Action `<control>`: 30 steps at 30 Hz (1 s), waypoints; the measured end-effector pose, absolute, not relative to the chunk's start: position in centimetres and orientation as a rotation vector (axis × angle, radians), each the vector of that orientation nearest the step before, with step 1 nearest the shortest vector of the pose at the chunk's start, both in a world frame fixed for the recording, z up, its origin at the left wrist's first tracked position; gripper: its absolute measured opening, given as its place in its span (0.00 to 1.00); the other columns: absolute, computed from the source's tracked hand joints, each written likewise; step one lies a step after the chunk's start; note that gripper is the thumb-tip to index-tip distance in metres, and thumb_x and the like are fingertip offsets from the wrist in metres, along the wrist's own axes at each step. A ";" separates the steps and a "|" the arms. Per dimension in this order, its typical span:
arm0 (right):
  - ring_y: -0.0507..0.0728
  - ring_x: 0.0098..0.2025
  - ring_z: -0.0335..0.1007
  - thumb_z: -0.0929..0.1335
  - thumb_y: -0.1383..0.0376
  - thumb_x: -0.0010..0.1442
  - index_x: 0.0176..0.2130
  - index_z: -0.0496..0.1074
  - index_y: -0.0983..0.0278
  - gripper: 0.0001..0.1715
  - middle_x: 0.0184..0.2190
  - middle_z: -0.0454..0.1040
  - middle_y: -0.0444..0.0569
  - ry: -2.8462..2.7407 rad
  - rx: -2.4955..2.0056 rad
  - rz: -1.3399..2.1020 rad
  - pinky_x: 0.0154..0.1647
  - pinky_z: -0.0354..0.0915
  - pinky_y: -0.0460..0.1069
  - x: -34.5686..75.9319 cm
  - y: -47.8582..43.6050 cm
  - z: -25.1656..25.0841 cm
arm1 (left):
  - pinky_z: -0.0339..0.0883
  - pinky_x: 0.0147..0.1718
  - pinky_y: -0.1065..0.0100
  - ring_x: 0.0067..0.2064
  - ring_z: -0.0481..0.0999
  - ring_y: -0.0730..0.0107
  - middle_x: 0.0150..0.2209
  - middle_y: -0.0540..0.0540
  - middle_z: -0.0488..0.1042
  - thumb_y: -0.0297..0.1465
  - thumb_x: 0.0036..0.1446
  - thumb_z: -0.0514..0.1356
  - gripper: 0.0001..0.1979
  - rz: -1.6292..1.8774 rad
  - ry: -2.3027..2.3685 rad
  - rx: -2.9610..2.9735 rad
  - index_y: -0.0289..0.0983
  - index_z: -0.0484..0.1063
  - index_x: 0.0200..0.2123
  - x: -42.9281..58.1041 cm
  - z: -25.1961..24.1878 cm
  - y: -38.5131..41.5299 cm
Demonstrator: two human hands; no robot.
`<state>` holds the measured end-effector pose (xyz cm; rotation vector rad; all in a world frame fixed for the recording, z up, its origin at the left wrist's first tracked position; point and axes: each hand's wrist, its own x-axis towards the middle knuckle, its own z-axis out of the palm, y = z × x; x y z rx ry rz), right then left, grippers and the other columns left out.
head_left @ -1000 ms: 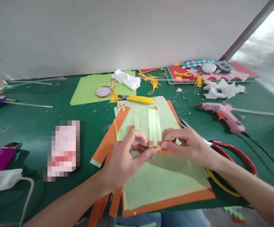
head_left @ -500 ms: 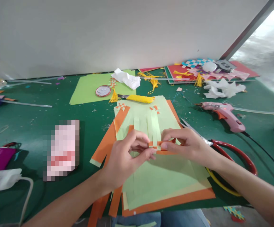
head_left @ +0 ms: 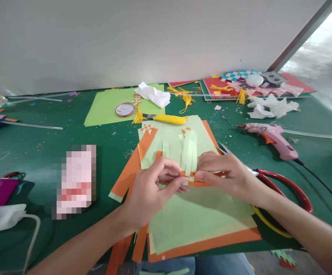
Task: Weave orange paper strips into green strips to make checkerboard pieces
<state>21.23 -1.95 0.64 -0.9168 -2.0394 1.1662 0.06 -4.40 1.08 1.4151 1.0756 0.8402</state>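
Between my two hands an orange paper strip (head_left: 200,183) crosses several pale green paper strips (head_left: 189,152) that stand up away from me. My left hand (head_left: 160,183) pinches the crossing at its left end between thumb and fingers. From the other side, my right hand (head_left: 225,172) is closed on the orange strip, thumb against the fingers. Both hands are just above a stack of light green paper sheets (head_left: 200,217) with orange sheets beneath. Wider orange strips (head_left: 131,172) lie left of the stack. The fingers partly hide the crossing.
A yellow utility knife (head_left: 170,119) lies beyond the stack. Red-handled scissors (head_left: 283,183) rest by my right forearm, with a pink glue gun (head_left: 271,137) farther right. White crumpled tissue (head_left: 153,95), yellow tassels (head_left: 186,100) and a round lid (head_left: 125,110) are at the back. A white charger (head_left: 4,218) lies left.
The pale green strips have spread apart and bend up more beside my right hand. My right fingers have shifted slightly along the orange strip; my left hand has barely moved.
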 end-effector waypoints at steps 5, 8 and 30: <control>0.50 0.26 0.60 0.66 0.58 0.64 0.22 0.70 0.64 0.22 0.21 0.67 0.43 -2.064 -0.923 1.155 0.36 0.59 0.51 21.2 -1.9 0.9 | 0.78 0.32 0.72 0.30 0.83 0.69 0.32 0.51 0.79 0.31 0.58 0.64 0.07 0.866 1.069 1.403 0.38 0.67 0.37 0.1 1.0 -4.3; 0.50 0.26 0.59 0.66 0.58 0.64 0.22 0.70 0.65 0.21 0.20 0.66 0.42 -2.064 -0.920 1.175 0.36 0.59 0.50 21.3 -1.9 0.8 | 0.78 0.33 0.73 0.31 0.83 0.70 0.32 0.52 0.79 0.30 0.59 0.63 0.05 0.862 1.039 1.394 0.38 0.68 0.36 0.0 0.9 -4.3; 0.52 0.30 0.64 0.65 0.55 0.64 0.28 0.77 0.65 0.20 0.27 0.73 0.48 -2.111 -1.002 1.280 0.36 0.62 0.50 21.3 -2.0 0.8 | 0.78 0.32 0.71 0.31 0.82 0.68 0.30 0.51 0.79 0.31 0.58 0.63 0.07 0.828 1.049 1.387 0.38 0.66 0.35 0.1 1.0 -4.2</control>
